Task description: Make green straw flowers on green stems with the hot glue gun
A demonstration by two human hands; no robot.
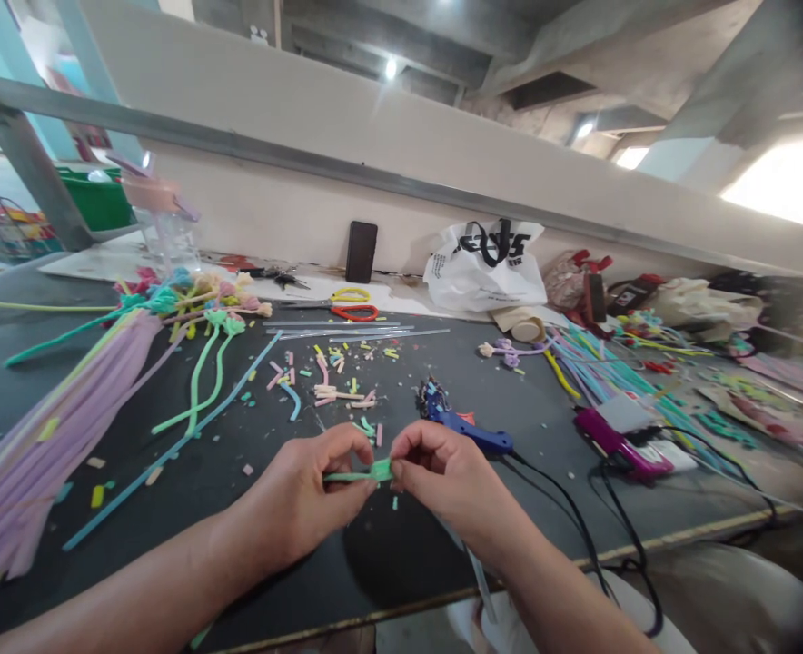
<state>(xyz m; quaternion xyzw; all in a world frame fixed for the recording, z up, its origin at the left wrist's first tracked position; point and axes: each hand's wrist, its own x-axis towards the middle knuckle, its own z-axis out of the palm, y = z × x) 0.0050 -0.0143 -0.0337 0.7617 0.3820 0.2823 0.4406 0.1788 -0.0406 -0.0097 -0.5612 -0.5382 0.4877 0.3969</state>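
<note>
My left hand (316,486) pinches a light green pipe cleaner (347,476) between thumb and fingers. With thumb and forefinger, my right hand (442,468) grips the folded green end (381,470) of it. Both hands meet over the dark table near its front edge. A blue hot glue gun (473,431) lies just beyond my right hand, its black cord running off to the right. Small cut pieces of pipe cleaner (339,394) are scattered beyond the hands. Below my right wrist, a pale translucent strip (481,586) shows; whether the hand touches it is hidden.
Long lilac pipe cleaners (67,427) and finished-looking knotted flowers (221,322) lie left. Scissors (353,304), clear glue sticks (347,328), a phone (361,252) and a white bag (487,272) line the back. Right are a magenta power adapter (623,445) and more stems (612,372).
</note>
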